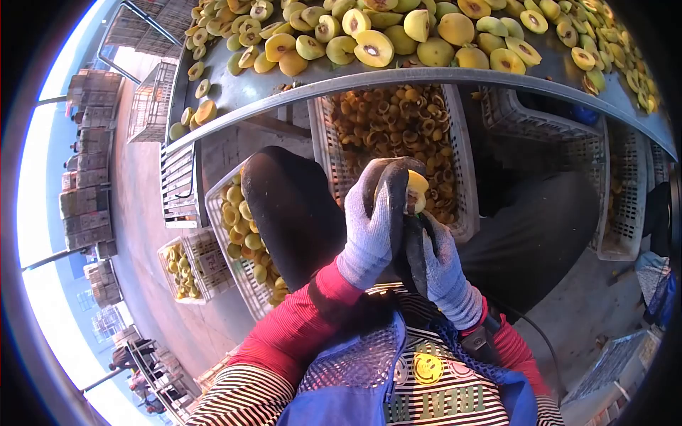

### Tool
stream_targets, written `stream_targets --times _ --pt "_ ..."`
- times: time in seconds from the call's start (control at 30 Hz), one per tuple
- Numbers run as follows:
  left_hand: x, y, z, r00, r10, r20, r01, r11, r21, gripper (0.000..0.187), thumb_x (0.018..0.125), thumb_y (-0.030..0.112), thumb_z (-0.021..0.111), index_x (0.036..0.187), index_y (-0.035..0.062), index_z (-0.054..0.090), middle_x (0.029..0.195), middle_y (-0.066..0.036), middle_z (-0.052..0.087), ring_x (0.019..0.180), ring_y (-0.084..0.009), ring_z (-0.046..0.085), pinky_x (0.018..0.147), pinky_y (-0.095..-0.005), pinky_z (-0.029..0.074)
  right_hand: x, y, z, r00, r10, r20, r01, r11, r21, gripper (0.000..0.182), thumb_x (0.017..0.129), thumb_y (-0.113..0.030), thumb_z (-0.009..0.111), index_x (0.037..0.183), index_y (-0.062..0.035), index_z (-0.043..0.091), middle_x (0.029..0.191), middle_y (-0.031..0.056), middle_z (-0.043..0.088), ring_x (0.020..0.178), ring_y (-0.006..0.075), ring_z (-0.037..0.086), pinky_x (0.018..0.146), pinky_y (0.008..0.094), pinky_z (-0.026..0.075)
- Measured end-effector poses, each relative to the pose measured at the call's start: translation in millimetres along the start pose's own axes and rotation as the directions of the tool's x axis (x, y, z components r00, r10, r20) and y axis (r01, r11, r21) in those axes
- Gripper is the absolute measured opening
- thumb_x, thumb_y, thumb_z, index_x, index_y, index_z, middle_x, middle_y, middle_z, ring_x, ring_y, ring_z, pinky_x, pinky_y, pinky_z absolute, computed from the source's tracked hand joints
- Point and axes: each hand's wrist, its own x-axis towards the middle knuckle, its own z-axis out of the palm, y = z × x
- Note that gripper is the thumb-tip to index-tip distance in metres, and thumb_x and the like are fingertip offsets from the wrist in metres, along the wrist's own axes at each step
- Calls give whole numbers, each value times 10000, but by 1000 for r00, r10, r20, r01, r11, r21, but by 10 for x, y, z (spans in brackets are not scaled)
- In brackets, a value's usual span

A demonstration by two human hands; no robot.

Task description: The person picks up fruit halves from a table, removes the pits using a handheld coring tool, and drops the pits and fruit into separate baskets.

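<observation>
Both hands wear pale gloves with dark fingers and meet above the lap. My left hand has its fingers curled around a yellow fruit half. Touching the underside of that fruit from the right is my right hand, its dark fingers bent; whether it also holds a tool is hidden. Right behind the hands stands a white crate with many brownish-orange pieces. Above it, many halved yellow-green fruits lie on a metal table.
At the left of my legs stands a crate of fruit halves, with a smaller crate beside it. More crates stand under the table at right. Stacked crates and people are far left. A dark cable hangs at lower right.
</observation>
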Motion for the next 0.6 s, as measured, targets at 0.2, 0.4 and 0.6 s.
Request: stream_targets --times 0.2,0.4,0.6 --pt "204 -51 -170 962 127 242 -188 951 246 246 901 176 541 1032 -22 607 881 -119 645 771 -191 633 693 -296 500 136 -223 -118 983 127 136 -162 942 294 318 985 -313 455 1107 -32 540 736 94 577 566 181 554 524 251 447" --pt "261 -11 -199 915 1 403 -108 964 242 261 896 171 486 983 -25 635 855 -109 651 727 -177 613 683 -286 484 228 -229 -138 578 -185 795 -582 -776 242 466 958 -551 363 855 -115 493 516 -23 372 354 65 310 328 215 279" --pt "67 -73 -205 843 -415 342 536 694 -481 307 950 279 471 1014 17 618 898 -106 633 822 -158 600 730 -292 489 145 -135 -3 633 -229 739 -590 -761 269 469 951 -552 381 850 -99 453 535 -15 426 371 66 368 336 212 319"
